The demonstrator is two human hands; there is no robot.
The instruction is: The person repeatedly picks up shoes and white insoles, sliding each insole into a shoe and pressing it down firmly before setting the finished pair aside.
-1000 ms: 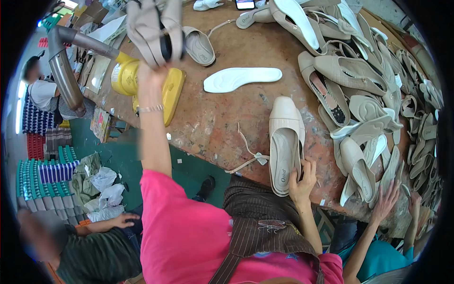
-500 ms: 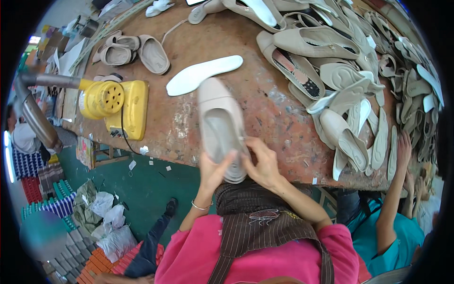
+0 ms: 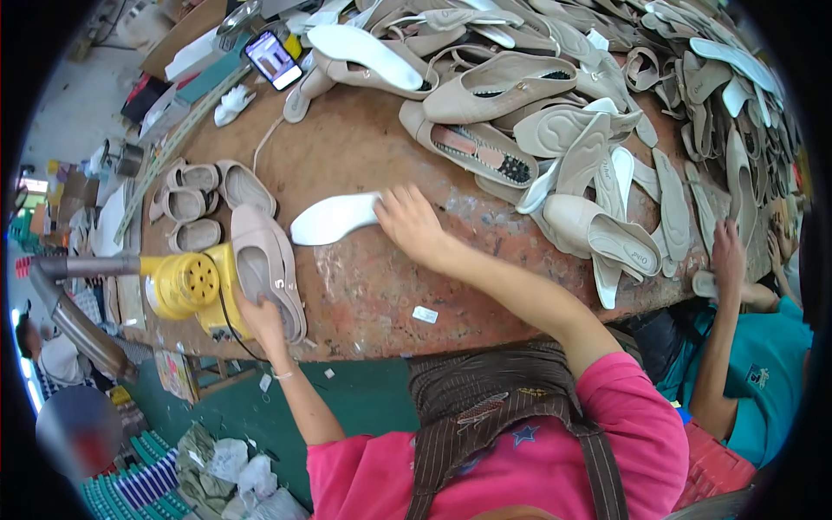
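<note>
My left hand (image 3: 264, 321) grips the heel end of a beige slip-on shoe (image 3: 253, 232), which stands on the table right beside the yellow machine. Its toe points away from me. To the right of it lies a white insole (image 3: 334, 220), flat on the table. The fingers of my right hand (image 3: 411, 224) are closed over the insole's right end, and that end is hidden beneath them.
A yellow machine (image 3: 221, 282) with a metal pipe stands at the left. Small beige shoes (image 3: 186, 204) sit behind it. Shoes and insoles (image 3: 607, 173) are heaped at the right, where a co-worker's hand (image 3: 729, 251) reaches in. A phone (image 3: 272, 60) lies farther back.
The shoe has gone left from in front of me to beside the yellow machine, in my left hand. My right hand has let go of it and reached forward to the insole. The view has shifted.
</note>
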